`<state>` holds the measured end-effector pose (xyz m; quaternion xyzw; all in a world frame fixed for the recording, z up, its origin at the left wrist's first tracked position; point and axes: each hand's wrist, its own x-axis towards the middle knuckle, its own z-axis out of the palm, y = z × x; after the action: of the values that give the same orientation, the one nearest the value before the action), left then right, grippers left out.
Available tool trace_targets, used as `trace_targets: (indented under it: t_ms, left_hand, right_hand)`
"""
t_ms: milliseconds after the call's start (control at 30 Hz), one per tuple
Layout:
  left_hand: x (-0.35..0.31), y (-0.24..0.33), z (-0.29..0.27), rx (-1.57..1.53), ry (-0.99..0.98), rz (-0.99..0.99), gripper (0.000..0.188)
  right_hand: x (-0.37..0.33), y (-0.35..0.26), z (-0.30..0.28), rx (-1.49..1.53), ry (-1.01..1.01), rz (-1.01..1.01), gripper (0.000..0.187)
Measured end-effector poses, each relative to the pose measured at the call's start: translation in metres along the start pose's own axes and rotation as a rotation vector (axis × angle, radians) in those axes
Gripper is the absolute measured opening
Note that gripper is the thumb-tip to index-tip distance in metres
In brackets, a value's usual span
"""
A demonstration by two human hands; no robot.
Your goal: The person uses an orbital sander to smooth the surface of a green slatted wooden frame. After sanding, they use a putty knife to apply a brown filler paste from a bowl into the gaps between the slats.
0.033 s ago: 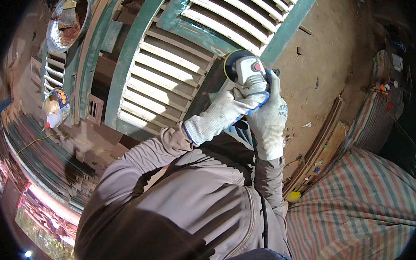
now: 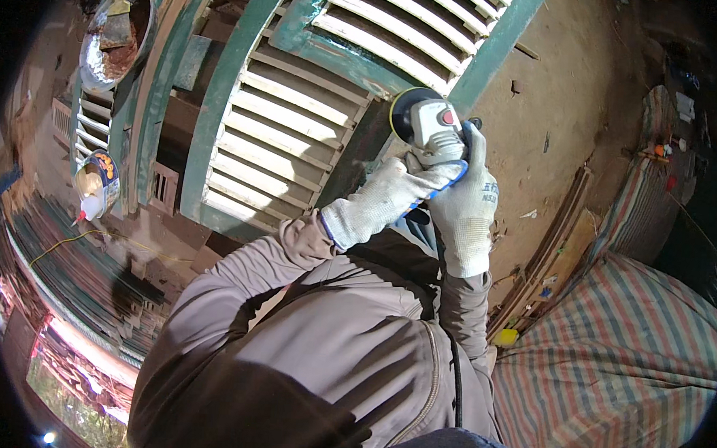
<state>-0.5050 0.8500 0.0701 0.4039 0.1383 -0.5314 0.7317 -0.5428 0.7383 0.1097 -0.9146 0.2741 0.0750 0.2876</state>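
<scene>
Both gloved hands are wrapped round an angle grinder with a pale head and a dark round disc edged in yellow. My left hand closes on its near side, in a white knit glove with blue trim. My right hand, gloved alike, grips the body from the right; the fingers are partly hidden. The disc lies over the corner of a green shutter frame with white slats; whether it touches the wood I cannot tell. Below it in the picture is a second slatted shutter panel.
At the far left sit a metal bowl with a scraper in it and a round can. Stacked boards fill the lower left. Wooden strips and a striped sheet lie to the right. A black cord runs down my front.
The grinder and both hands have shifted very slightly to the right. The shutters and everything around them look the same.
</scene>
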Motion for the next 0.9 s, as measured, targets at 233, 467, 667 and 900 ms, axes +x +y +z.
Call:
trace_targets:
  t_ms: [233,467,667,900]
  left_hand:
    - [0.046,-0.079,-0.007,0.438,-0.438,0.501,0.037]
    - [0.023,-0.067,-0.023,-0.692,-0.332,-0.017,0.045]
    - [0.034,-0.086,-0.004,-0.188,-0.297,0.322,0.029]
    - [0.025,-0.054,-0.01,-0.583,-0.256,-0.058,0.039]
  right_hand:
    - [-0.019,0.034,-0.013,0.049,0.136,0.087,0.083]
    - [-0.014,0.01,0.003,0.057,0.046,0.004,0.076]
    - [-0.02,0.02,-0.012,0.029,0.046,0.093,0.082]
    - [-0.011,0.018,-0.002,0.034,0.086,-0.037,0.081]
